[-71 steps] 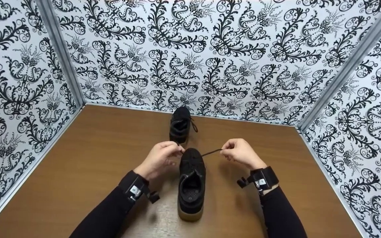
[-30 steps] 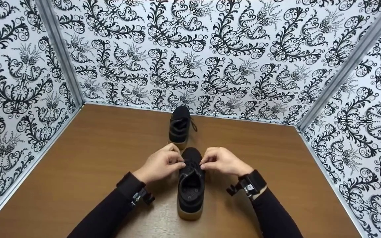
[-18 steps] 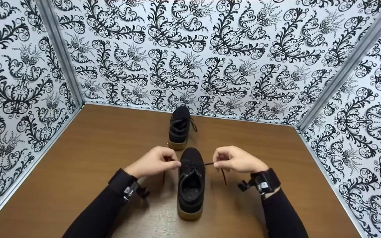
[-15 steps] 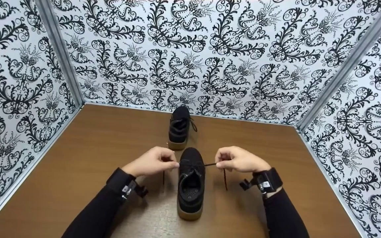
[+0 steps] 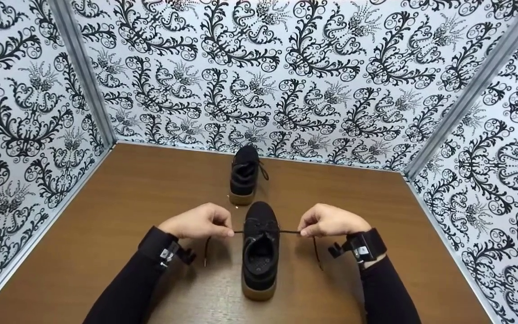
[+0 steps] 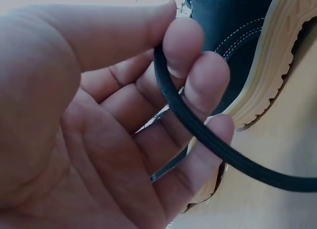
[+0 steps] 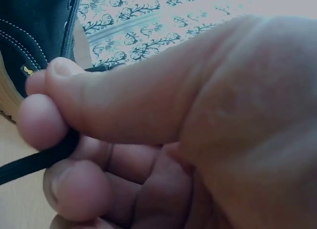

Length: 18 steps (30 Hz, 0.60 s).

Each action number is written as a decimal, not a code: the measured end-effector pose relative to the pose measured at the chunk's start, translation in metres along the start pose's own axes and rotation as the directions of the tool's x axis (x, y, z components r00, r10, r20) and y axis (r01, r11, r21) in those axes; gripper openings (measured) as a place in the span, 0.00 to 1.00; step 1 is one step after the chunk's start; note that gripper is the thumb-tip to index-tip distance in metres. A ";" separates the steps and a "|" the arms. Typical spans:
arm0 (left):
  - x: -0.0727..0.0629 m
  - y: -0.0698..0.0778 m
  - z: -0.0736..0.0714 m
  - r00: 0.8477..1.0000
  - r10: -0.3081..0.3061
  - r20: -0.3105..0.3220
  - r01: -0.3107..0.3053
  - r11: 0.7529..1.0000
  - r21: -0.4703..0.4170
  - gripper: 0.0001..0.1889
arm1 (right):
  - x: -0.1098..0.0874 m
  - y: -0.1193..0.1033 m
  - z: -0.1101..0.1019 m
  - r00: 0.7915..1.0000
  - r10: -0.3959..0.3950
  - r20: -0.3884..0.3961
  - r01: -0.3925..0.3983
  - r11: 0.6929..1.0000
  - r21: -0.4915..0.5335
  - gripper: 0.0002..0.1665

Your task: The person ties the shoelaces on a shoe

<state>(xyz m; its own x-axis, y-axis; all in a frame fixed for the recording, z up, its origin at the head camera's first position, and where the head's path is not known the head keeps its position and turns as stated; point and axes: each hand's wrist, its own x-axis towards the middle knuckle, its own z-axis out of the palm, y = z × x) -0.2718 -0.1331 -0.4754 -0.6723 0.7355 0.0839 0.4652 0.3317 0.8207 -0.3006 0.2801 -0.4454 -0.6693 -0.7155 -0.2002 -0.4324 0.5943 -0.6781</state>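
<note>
A black shoe point(image 5: 260, 261) with a tan gum sole stands upright in the head view, its toe pointing away. On its left, my left hand point(image 5: 200, 221) pinches one end of the black shoelace point(image 5: 238, 232) between thumb and forefinger. To the right, my right hand point(image 5: 331, 220) pinches the other end. Both laces run straight out sideways from the top of the shoe, and a loose tail hangs below each hand. In the left wrist view the lace point(image 6: 198, 127) curves across the fingers. The right wrist view shows the lace point(image 7: 34, 164) leaving the pinch, with stitched shoe side behind.
A second black shoe point(image 5: 243, 175) stands farther back near the wall, its laces hanging at its right. Patterned panels point(image 5: 259, 81) enclose the brown tabletop point(image 5: 160, 180) at the back and both sides.
Both hands come together over the shoe's laces, then draw apart to either side and slightly toward me. The laces are now stretched out sideways. The shoes stay in place.
</note>
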 end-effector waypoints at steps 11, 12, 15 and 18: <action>-0.006 0.003 -0.007 0.998 0.023 0.051 -0.025 0.999 0.041 0.09 | -0.014 0.002 -0.011 0.999 -0.022 0.043 0.024 0.998 -0.053 0.14; -0.006 0.004 -0.008 0.998 0.024 0.052 -0.026 0.999 0.045 0.08 | -0.015 0.002 -0.012 0.998 -0.021 0.051 0.023 0.999 -0.046 0.14; -0.007 0.004 -0.009 0.998 0.024 0.059 -0.027 0.998 0.051 0.08 | -0.017 0.003 -0.014 0.997 -0.015 0.071 0.017 1.000 -0.026 0.15; -0.008 0.003 -0.009 0.997 0.026 0.073 -0.030 0.998 0.050 0.09 | -0.018 0.005 -0.016 0.997 -0.005 0.080 0.007 1.000 -0.017 0.14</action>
<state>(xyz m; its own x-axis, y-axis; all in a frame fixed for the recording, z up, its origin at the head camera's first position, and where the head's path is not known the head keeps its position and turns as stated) -0.2705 -0.1433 -0.4683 -0.6161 0.7850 0.0641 0.5136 0.3387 0.7884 -0.3003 0.3017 -0.4335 -0.6162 -0.7459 -0.2527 -0.4470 0.5955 -0.6675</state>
